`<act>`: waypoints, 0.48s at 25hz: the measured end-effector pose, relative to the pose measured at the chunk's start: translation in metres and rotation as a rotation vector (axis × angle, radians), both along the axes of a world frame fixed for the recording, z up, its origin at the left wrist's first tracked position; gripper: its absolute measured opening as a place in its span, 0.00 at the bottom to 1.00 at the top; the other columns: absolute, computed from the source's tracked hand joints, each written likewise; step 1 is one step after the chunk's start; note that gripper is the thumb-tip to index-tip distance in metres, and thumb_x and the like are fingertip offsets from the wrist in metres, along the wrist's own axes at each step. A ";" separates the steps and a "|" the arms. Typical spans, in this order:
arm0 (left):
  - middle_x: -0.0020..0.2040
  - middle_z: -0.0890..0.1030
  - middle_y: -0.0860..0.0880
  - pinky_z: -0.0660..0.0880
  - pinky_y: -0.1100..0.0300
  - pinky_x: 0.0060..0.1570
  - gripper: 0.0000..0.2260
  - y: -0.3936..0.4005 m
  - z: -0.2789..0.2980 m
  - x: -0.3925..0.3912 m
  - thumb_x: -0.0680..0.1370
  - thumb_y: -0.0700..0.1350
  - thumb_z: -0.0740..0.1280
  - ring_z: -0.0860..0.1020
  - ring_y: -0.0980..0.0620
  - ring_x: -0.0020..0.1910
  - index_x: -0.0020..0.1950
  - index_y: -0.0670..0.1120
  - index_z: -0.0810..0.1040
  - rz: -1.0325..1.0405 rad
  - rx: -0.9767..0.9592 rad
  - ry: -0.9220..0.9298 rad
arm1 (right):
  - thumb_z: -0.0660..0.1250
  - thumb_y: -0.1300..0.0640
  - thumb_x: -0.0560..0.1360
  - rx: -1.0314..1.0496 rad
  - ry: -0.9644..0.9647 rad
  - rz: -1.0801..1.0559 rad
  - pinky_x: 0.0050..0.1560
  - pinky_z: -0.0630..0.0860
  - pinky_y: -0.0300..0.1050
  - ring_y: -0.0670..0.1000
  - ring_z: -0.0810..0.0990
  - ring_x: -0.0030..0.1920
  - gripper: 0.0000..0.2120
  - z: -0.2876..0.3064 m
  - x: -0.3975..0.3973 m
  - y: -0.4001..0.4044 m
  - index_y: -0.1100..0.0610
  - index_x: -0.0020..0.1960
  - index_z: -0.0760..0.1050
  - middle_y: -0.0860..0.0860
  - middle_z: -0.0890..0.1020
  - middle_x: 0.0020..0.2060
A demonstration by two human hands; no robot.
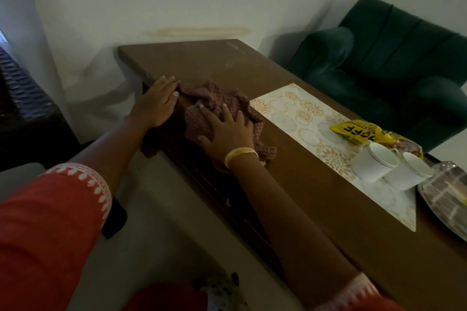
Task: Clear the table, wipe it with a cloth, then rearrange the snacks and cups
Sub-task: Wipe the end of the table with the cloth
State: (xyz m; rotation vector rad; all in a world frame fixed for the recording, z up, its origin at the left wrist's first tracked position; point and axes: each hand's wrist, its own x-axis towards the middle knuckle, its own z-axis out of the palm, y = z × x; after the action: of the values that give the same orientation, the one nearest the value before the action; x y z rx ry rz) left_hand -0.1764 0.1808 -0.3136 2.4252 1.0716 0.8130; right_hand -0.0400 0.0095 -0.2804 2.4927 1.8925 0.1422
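A crumpled reddish checked cloth (214,98) lies on the brown wooden table (217,63) near its left edge. My right hand (228,131) presses flat on the cloth with spread fingers. My left hand (158,101) rests flat on the table's left edge, its fingertips touching the cloth. Two white cups (374,164) stand side by side on a patterned runner (298,113) at the right. A yellow snack bag (358,130) lies behind the cups.
A clear lidded tray (444,199) sits at the table's right edge of view. A dark green armchair (394,63) stands behind the table on the right. A dark wicker piece (22,98) is at the left, and the wall is close behind.
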 end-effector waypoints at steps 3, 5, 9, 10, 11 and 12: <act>0.78 0.54 0.40 0.47 0.49 0.75 0.24 -0.013 0.004 0.008 0.83 0.48 0.50 0.50 0.41 0.78 0.77 0.39 0.56 0.069 -0.040 0.137 | 0.49 0.25 0.71 0.040 0.113 -0.065 0.72 0.56 0.64 0.61 0.55 0.76 0.37 0.008 0.060 -0.063 0.39 0.76 0.53 0.51 0.56 0.78; 0.79 0.46 0.41 0.42 0.47 0.75 0.29 -0.028 0.007 0.013 0.83 0.55 0.45 0.43 0.41 0.78 0.78 0.39 0.48 0.047 -0.152 0.290 | 0.42 0.23 0.66 -0.010 0.153 -0.169 0.72 0.57 0.63 0.60 0.56 0.76 0.42 0.018 0.089 -0.078 0.39 0.76 0.54 0.50 0.56 0.78; 0.79 0.39 0.44 0.43 0.47 0.75 0.31 -0.068 0.021 0.010 0.82 0.59 0.45 0.38 0.44 0.78 0.78 0.41 0.42 0.019 -0.234 0.413 | 0.44 0.31 0.68 -0.089 0.056 -0.147 0.71 0.56 0.64 0.63 0.53 0.76 0.38 0.015 0.065 -0.107 0.41 0.77 0.51 0.51 0.52 0.78; 0.79 0.39 0.44 0.45 0.47 0.75 0.32 -0.079 0.023 0.009 0.82 0.60 0.46 0.39 0.46 0.78 0.78 0.41 0.41 0.018 -0.231 0.432 | 0.46 0.31 0.70 -0.057 0.008 -0.099 0.71 0.57 0.64 0.63 0.54 0.76 0.37 0.007 0.057 -0.126 0.40 0.77 0.51 0.51 0.53 0.78; 0.79 0.38 0.44 0.46 0.47 0.76 0.33 -0.091 0.026 0.009 0.81 0.61 0.46 0.39 0.46 0.78 0.78 0.41 0.41 0.016 -0.231 0.453 | 0.48 0.30 0.72 -0.027 -0.043 -0.061 0.71 0.59 0.63 0.63 0.55 0.75 0.35 0.002 0.050 -0.150 0.40 0.77 0.51 0.51 0.54 0.78; 0.78 0.37 0.44 0.47 0.46 0.75 0.35 -0.102 0.026 0.012 0.81 0.61 0.47 0.39 0.46 0.78 0.78 0.41 0.40 0.006 -0.242 0.469 | 0.49 0.30 0.74 -0.003 -0.087 -0.044 0.70 0.61 0.62 0.62 0.57 0.75 0.33 -0.001 0.048 -0.173 0.40 0.77 0.51 0.51 0.56 0.78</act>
State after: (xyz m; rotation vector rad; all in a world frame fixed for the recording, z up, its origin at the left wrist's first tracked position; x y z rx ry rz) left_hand -0.1644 0.0785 -0.2880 2.4549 1.2529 0.0961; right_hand 0.0077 -0.1640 -0.2815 2.4812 1.8026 0.2429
